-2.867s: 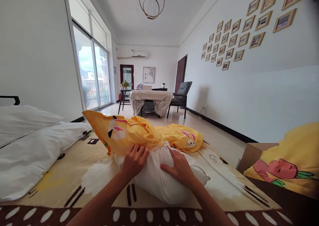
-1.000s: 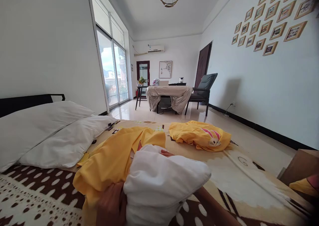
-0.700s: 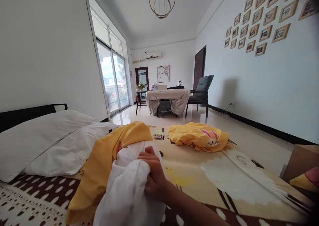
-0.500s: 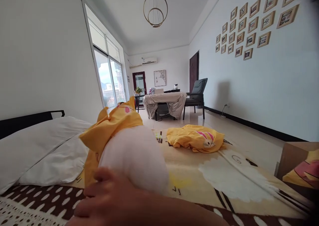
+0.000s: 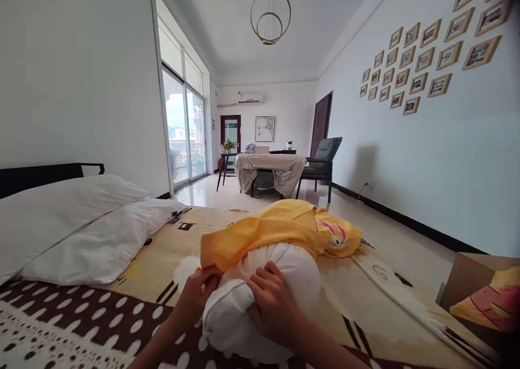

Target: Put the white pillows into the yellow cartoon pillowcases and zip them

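The white cushion (image 5: 238, 334) sits on the near part of the bed, its close corner bunched up and its far side tucked beneath a yellow cover (image 5: 260, 236). The right hand (image 5: 271, 298) is curled tightly around a fold of the white cloth, probably so that the soft bulk doesn't slump or roll. The left hand (image 5: 207, 282) pinches the near edge of the yellow cover, I'd guess to keep that loose edge under control. Just beyond lies a rabbit-print cloth (image 5: 339, 236); from here I can't tell where the two yellow fabrics part. Two white pillows (image 5: 101, 239) lean together at the bed's left, well out of the way. At the right, a cardboard box (image 5: 457, 274) holds more yellow fabric (image 5: 485, 304). Farther back stands a draped desk (image 5: 272, 162).
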A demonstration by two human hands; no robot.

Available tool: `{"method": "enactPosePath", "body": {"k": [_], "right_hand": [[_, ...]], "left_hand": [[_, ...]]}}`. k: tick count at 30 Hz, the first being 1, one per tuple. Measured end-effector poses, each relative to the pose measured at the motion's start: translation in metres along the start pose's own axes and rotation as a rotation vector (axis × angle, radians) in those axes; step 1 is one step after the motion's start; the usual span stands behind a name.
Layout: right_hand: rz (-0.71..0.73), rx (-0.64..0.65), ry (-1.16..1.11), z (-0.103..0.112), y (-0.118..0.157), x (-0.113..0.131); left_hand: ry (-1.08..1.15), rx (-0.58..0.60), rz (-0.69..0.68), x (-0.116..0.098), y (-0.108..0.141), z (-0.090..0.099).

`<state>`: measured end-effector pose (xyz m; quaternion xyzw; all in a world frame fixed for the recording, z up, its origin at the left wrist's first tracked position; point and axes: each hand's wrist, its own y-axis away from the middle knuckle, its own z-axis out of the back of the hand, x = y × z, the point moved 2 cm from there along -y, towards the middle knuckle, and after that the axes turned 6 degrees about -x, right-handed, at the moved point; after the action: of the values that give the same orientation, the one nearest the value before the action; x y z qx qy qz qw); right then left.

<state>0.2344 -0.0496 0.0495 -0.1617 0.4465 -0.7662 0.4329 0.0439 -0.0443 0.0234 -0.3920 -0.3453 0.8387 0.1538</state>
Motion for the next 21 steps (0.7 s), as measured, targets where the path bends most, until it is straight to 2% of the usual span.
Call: {"method": "enactPosePath", "body": {"k": [3, 6, 7, 9, 12, 15, 17, 18, 19, 21], "right_hand": [[0.018, 0.047, -0.064, 0.006, 0.007, 0.008], [0.081, 0.092, -0.069, 0.006, 0.011, 0.018], [0.114, 0.074, -0.065, 0.004, 0.012, 0.021], [0.182, -0.016, -0.055, -0.002, 0.016, 0.025], [0.291, -0.134, -0.020, -0.011, 0.020, 0.031], [0.365, -0.147, 0.012, -0.018, 0.021, 0.033], [0.371, -0.166, 0.017, -0.019, 0.019, 0.032], [0.373, -0.179, 0.021, -0.019, 0.017, 0.031], [0.377, -0.194, 0.029, -0.019, 0.015, 0.030], [0.389, -0.197, 0.050, -0.019, 0.010, 0.029]], "left_hand": [[0.064, 0.156, -0.151, -0.023, -0.017, 0.003], [-0.080, 0.227, -0.294, -0.039, -0.042, -0.007], [-0.164, 0.248, -0.300, -0.037, -0.051, -0.014], [-0.315, 0.256, -0.242, -0.018, -0.065, -0.030], [-0.427, 0.238, -0.113, 0.028, -0.074, -0.052], [-0.494, 0.166, -0.028, 0.060, -0.069, -0.059], [-0.491, 0.039, -0.014, 0.059, -0.061, -0.054], [-0.452, -0.034, -0.055, 0.053, -0.056, -0.049], [-0.390, -0.077, -0.139, 0.043, -0.052, -0.045], [-0.252, -0.042, -0.375, 0.021, -0.043, -0.039]]}}
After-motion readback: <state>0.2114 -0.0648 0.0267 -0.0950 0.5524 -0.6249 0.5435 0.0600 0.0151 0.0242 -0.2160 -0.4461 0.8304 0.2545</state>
